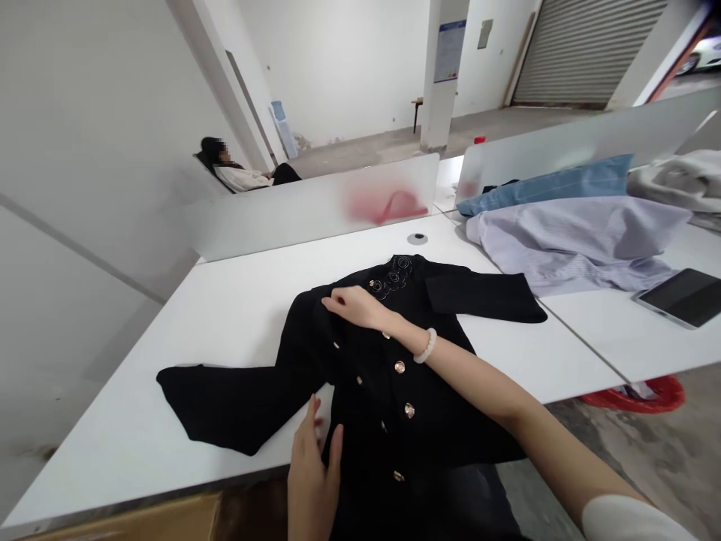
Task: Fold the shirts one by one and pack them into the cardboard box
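A black long-sleeved jacket (366,398) with two rows of gold buttons and rose-like trim at the collar lies spread on the white table. Its left-hand sleeve stretches across the tabletop, and the other sleeve is folded out to the right. My right hand (357,306) reaches over the front to the shoulder area, fingers curled on the black fabric. A pale beaded bracelet circles that wrist. By the jacket's lower left side, my left hand (314,469) is held with thumb and fingers apart, close to the hem edge. The lower hem runs over the table's front edge.
A lavender garment (574,240) and a blue garment (563,184) lie to the right, beside a tablet (684,297). A frosted divider (293,214) borders the table's back. A red basket (636,394) sits below at right. Beyond the divider a person (242,174) reclines in a chair.
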